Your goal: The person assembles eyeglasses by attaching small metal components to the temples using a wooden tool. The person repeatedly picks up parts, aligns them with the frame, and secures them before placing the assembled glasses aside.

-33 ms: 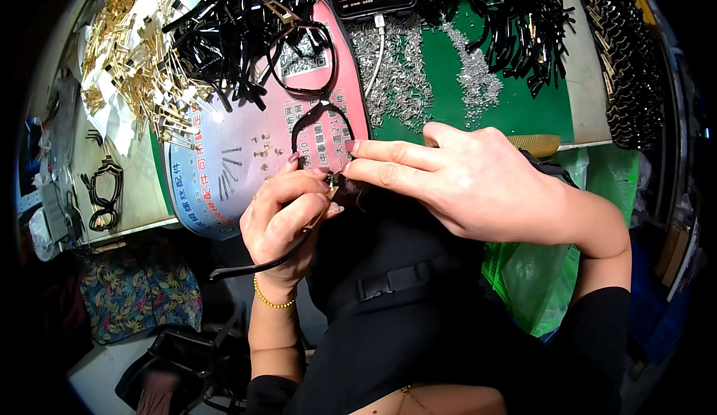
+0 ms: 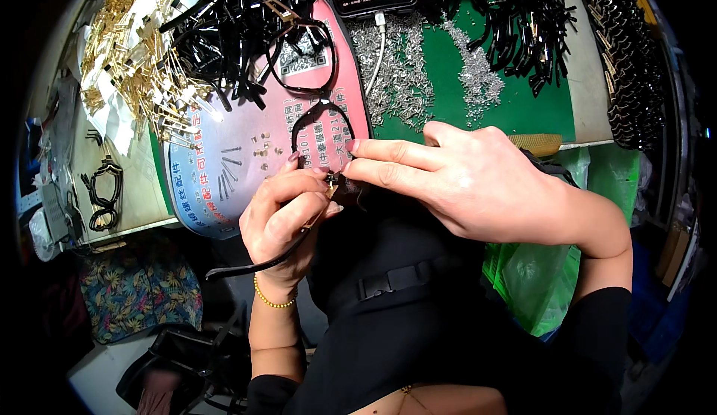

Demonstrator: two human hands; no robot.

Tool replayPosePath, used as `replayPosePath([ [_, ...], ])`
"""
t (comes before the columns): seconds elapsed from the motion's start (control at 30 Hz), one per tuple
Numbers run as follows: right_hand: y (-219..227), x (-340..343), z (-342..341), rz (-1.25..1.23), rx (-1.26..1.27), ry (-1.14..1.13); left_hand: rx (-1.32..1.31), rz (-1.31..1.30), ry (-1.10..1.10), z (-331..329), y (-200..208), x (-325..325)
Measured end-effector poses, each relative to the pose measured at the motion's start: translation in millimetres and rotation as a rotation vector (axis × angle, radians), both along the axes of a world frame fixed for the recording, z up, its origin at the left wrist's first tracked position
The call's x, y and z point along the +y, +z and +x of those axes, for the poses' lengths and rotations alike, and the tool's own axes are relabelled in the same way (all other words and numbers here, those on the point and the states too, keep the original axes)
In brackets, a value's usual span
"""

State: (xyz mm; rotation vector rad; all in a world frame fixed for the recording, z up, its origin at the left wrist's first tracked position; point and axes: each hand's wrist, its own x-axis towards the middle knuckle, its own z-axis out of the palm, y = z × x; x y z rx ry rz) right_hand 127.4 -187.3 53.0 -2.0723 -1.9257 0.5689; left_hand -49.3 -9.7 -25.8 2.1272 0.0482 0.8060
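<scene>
Left hand: was pinched on the black, glossy eyeglass frame near its gold-toned hinge.
Right hand: pointed two straight fingers towards 9 o'clock, at the nearer rim; its thumb was hidden, so its grip could not be told.
Eyeglass frame: extended from the hands towards 12 o'clock, over the pink-and-blue printed sheet.
Surface: bore small silver metal pieces at 1 o'clock.

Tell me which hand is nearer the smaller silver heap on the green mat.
Right. The right hand is just below the smaller silver heap in the picture; the left hand is farther off, lower and to the left, holding the black glasses.
</scene>
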Motion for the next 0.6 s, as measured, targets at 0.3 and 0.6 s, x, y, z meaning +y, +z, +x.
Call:
replayPosePath([
  [0.3, -8, 0, 0, 0.065, 0.010, -0.039, 0.038, 0.074, 0.043, 3, 3, -2],
  [0.6, -14, 0, 2, 0.109, 0.033, -0.046, 0.054, 0.083, 0.030, 4, 7, -2],
])
